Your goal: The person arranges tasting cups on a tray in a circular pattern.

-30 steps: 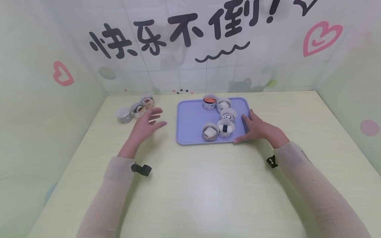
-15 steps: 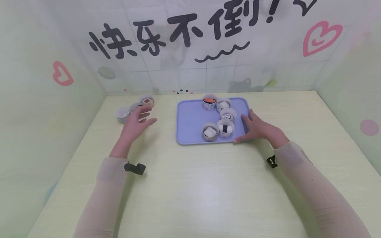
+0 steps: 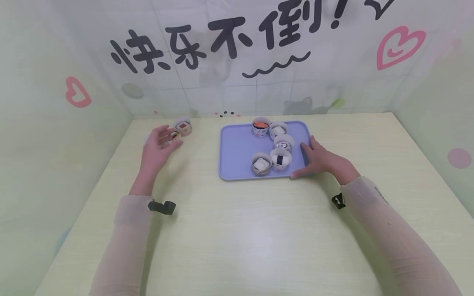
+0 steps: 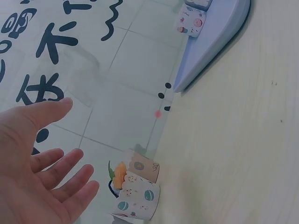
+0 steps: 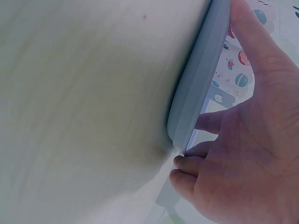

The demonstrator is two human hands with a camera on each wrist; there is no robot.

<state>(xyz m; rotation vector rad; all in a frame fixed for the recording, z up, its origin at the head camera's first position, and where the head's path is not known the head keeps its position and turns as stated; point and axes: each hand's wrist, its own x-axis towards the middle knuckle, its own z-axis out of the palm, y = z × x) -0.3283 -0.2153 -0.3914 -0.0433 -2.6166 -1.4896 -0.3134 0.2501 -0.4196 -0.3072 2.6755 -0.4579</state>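
My left hand (image 3: 155,150) hovers at the back left, its thumb and fingers apart and bent around the space over the paper cups. Between the fingers shows part of a middle cup (image 3: 175,136); behind it is a cup (image 3: 184,127) with a red-centred white piece. The leftmost cup is mostly hidden by the hand. In the left wrist view, a patterned cup (image 4: 139,198) with an orange filling lies beyond the fingertips. My right hand (image 3: 320,159) holds the right end of a blue tray (image 3: 237,148), thumb at the front rim, fingers bent at the right rim.
On the tray stand several paper cups with toy sushi: one with an orange topping (image 3: 261,126), one with a black-banded white piece (image 3: 280,159), one with a plain white piece (image 3: 261,164). A printed wall stands right behind the pale table (image 3: 237,238).
My left hand has moved left across the row of cups, and its fingers have bent more. My right hand, the tray and its cups have stayed in place.
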